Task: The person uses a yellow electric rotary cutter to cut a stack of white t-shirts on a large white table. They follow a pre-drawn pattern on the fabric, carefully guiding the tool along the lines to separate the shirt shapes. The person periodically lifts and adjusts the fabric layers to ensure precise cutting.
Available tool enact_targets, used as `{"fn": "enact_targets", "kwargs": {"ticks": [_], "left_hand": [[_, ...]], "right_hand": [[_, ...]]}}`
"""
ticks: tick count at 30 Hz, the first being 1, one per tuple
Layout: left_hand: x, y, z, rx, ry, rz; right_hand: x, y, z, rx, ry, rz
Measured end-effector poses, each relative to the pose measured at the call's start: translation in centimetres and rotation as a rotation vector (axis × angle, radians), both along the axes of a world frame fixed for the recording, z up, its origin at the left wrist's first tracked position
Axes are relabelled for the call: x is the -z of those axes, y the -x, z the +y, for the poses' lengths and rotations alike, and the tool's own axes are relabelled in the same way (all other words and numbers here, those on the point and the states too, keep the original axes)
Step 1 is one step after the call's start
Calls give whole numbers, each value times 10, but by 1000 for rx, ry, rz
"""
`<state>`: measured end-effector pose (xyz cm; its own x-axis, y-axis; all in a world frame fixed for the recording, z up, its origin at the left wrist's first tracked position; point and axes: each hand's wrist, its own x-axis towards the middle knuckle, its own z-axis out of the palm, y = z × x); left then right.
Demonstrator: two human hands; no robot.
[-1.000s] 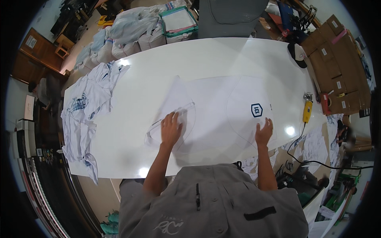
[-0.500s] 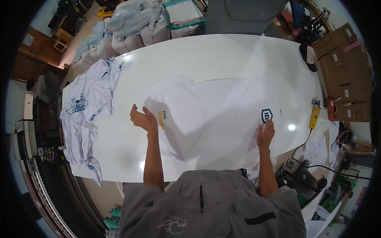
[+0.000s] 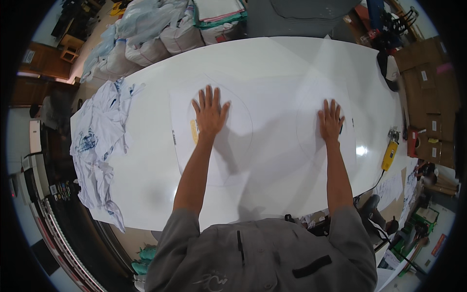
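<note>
A wide white sheet (image 3: 272, 131) with thin curved outlines and small prints lies on the white table in front of me; I cannot tell if it is cloth or paper. On its left part my left hand (image 3: 210, 114) rests flat with the fingers spread, partly over a yellow print (image 3: 194, 130). Over the right part my right hand (image 3: 331, 122) is also flat and open, hiding most of a dark print. Neither hand grips anything.
Crumpled white cloth with blue print (image 3: 99, 141) covers the left end of the white table (image 3: 146, 180). At the right edge lie a yellow corded power tool (image 3: 389, 156) and a cap (image 3: 388, 70). Full sacks (image 3: 180, 39) stand behind; cardboard boxes (image 3: 428, 87) are stacked at right.
My left hand has moved right and forward from the sheet's left side and now lies spread out. The right hand has slid forward onto the dark print. The view has shifted slightly.
</note>
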<state>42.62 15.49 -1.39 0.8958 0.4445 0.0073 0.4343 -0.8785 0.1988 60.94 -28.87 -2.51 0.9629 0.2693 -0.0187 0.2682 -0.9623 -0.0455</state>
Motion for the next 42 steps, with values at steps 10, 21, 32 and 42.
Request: {"fn": "enact_targets", "kwargs": {"ticks": [10,21,32,42], "left_hand": [[-10,100,-39,-241,30,13],[-8,256,-54,-300,-186,309],[-3,302,-176,-412,-73,194],[-13,273,-297,-374,85,62]], "right_hand": [[-11,64,-37,60,-83,-43],[-25,214,-91,158,-195,122],[-50,-16,-397,1047,-253,-307],[-31,-58,-473,901,-1072,423]]}}
